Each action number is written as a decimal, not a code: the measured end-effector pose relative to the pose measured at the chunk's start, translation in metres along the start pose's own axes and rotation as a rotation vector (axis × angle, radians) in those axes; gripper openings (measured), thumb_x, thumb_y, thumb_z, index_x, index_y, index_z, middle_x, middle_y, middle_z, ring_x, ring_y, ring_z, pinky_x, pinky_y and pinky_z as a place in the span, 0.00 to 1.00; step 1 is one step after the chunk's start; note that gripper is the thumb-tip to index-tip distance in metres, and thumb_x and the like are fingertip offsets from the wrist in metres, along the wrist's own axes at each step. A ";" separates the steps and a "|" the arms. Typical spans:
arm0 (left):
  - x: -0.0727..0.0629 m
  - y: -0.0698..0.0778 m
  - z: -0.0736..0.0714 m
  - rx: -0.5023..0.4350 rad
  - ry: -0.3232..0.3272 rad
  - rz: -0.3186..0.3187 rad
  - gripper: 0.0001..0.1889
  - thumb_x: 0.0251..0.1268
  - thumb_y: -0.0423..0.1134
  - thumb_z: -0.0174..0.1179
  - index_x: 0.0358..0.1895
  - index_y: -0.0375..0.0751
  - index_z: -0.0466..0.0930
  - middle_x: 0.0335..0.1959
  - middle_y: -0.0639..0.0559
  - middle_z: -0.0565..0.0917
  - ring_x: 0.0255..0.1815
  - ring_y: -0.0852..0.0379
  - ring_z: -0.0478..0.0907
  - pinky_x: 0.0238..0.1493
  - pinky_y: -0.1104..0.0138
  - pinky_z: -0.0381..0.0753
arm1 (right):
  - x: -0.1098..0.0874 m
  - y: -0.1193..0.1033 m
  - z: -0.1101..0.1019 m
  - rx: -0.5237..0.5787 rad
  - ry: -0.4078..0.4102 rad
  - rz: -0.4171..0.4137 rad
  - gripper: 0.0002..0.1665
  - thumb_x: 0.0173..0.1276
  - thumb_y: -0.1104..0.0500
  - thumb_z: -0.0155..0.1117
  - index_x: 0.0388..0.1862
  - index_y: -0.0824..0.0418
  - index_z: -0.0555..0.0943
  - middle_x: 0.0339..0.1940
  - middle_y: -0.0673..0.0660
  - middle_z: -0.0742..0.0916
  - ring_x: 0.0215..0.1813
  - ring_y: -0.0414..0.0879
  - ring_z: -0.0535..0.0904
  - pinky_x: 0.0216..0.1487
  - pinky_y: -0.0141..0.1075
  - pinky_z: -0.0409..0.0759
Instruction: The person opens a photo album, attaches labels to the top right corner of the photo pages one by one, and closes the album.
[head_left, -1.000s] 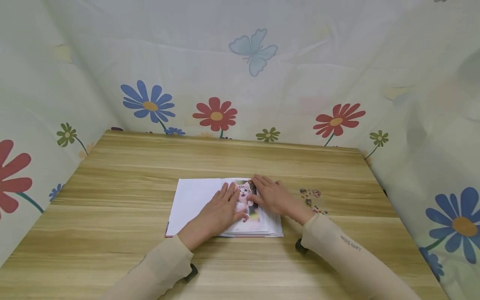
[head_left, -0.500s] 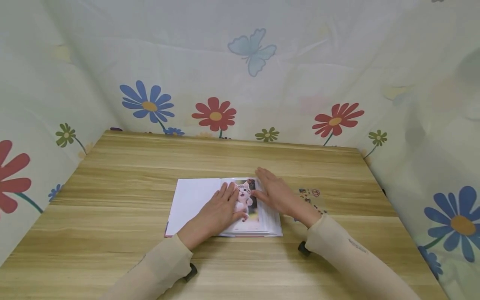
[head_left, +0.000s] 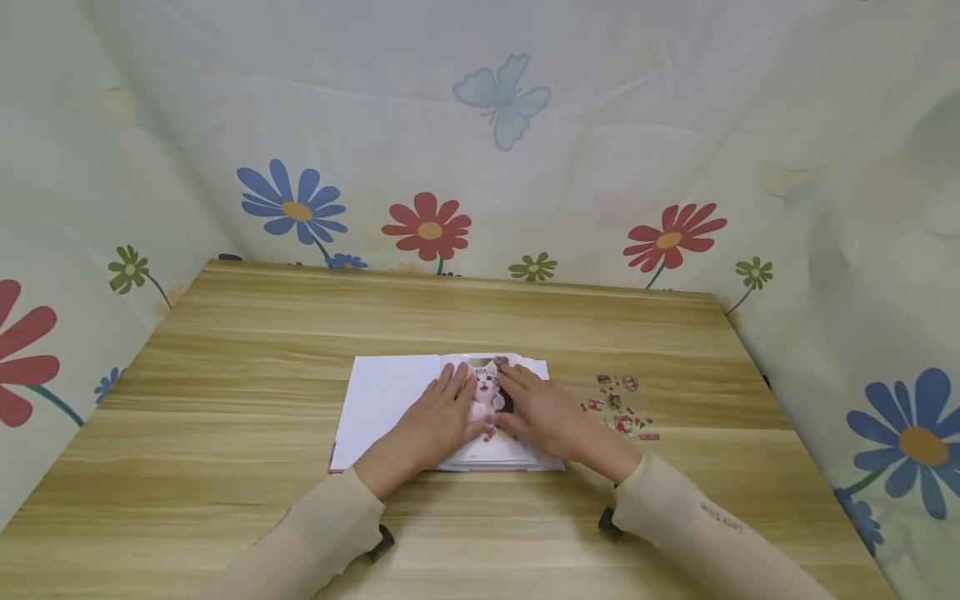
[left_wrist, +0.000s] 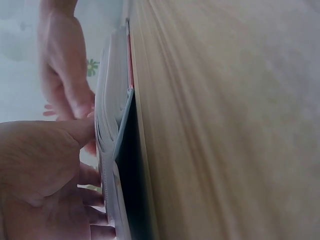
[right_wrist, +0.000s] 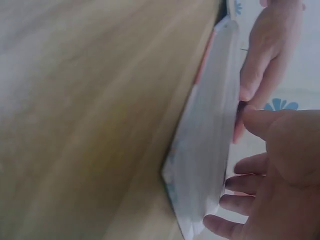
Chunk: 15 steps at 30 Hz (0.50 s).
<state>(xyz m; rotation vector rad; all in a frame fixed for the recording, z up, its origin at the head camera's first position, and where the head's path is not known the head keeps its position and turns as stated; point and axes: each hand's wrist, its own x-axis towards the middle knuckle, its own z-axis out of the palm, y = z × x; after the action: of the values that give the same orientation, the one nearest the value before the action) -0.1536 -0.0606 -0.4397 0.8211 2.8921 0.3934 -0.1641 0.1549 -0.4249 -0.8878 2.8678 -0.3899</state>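
Note:
An open photo album with a blank white left side lies on the wooden table. On its right page is a kitten picture, partly covered by both hands. My left hand rests on the page at the picture's left side, fingers extended. From the right, my right hand lies over the picture's right side with its fingers straight. The left wrist view shows the thick stack of album pages from the edge, with the left thumb and fingertips against the top page. In the right wrist view the right fingertips are right at the page surface.
A clear sheet of small colourful stickers lies on the table just right of the album. A flower-printed curtain surrounds the table's back and sides. Dark wrist straps show under both sleeves.
The right hand lifted toward the album's upper right edge, then came back down and left onto the picture. The sticker sheet shows more now. The left hand has stayed in place.

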 end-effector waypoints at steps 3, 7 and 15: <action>0.000 0.000 0.000 -0.002 0.000 0.001 0.39 0.81 0.56 0.51 0.78 0.25 0.57 0.81 0.29 0.54 0.82 0.32 0.48 0.78 0.44 0.56 | -0.001 -0.001 0.002 -0.043 -0.034 0.007 0.42 0.80 0.41 0.57 0.81 0.64 0.63 0.83 0.62 0.63 0.82 0.60 0.56 0.73 0.66 0.62; 0.000 0.000 -0.001 -0.002 0.001 0.002 0.39 0.81 0.55 0.51 0.78 0.24 0.58 0.80 0.29 0.54 0.82 0.32 0.48 0.78 0.44 0.56 | -0.001 0.000 0.004 -0.052 -0.035 0.008 0.41 0.80 0.42 0.56 0.81 0.63 0.63 0.83 0.61 0.63 0.83 0.59 0.56 0.73 0.67 0.62; 0.001 0.000 -0.002 -0.005 0.001 0.005 0.40 0.80 0.56 0.52 0.77 0.24 0.59 0.80 0.28 0.55 0.82 0.32 0.49 0.78 0.45 0.57 | 0.003 -0.001 0.004 -0.064 -0.046 0.048 0.44 0.80 0.38 0.54 0.82 0.64 0.61 0.84 0.61 0.61 0.83 0.58 0.56 0.74 0.67 0.61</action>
<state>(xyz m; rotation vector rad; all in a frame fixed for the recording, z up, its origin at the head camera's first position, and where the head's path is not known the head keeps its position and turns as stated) -0.1544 -0.0607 -0.4378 0.8275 2.8896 0.4023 -0.1648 0.1516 -0.4279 -0.8244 2.8676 -0.2709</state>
